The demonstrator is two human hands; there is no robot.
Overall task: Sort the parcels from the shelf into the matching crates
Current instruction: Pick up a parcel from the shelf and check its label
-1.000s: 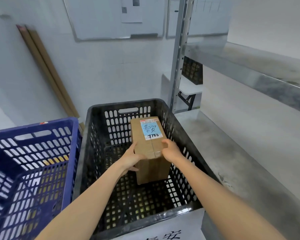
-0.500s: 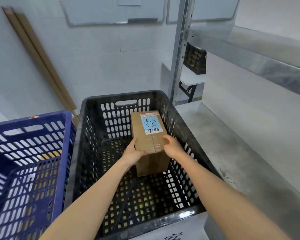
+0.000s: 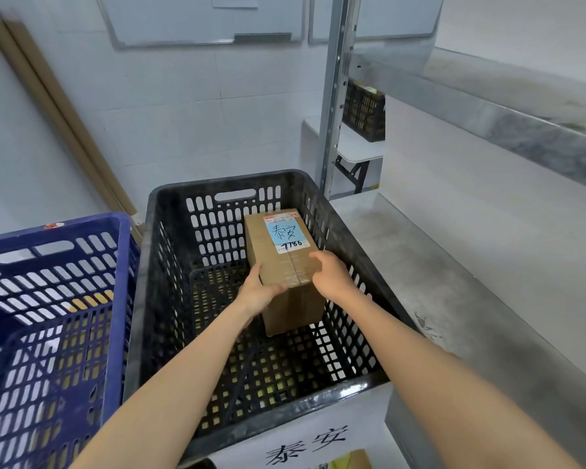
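The left hand (image 3: 256, 292) and right hand (image 3: 330, 275) are gripping the parcel (image 3: 274, 262), fingers curled over its near top corners, low inside the black crate (image 3: 142, 299) by the right wall. Placing is probably finishing; next, both hands need letting go and lifting clear.
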